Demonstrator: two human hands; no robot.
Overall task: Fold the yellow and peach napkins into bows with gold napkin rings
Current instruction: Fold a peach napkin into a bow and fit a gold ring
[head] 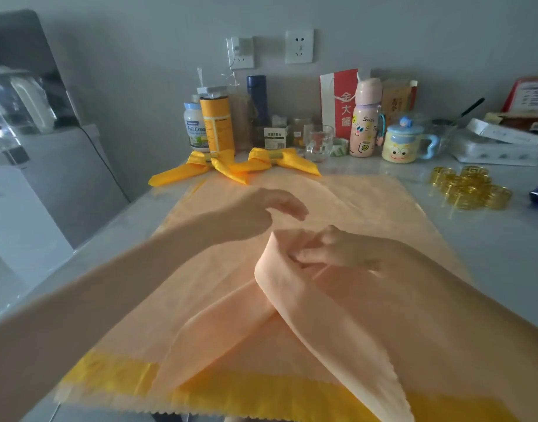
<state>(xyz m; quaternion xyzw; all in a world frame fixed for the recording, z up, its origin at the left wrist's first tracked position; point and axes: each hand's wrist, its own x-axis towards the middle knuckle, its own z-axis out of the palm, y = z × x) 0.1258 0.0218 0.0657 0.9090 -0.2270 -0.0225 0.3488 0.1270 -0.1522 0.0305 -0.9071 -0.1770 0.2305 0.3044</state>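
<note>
Your right hand (337,252) pinches the peach napkin (331,345) at its bend; your left hand (261,210) hovers loose and empty. The cloth looks light, limp and slippery, so hold it at the crossing.

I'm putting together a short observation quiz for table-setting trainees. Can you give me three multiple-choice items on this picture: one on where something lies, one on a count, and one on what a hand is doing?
1. Where do the gold napkin rings lie?
A. On the table, to the right of the spread peach napkin
B. On the floor
C. In a drawer

2. How many finished yellow bows sit at the far side?
A. One
B. Two
C. Four

3. What is the right hand doing?
A. Resting flat and holding nothing
B. Holding a gold ring
C. Pinching the folded peach napkin near its bend

Answers:
1 A: the rings are piled on bare tabletop, to the right of the napkin.
2 B: two ringed bows lie side by side.
3 C: its fingers curl round the fabric.
</note>
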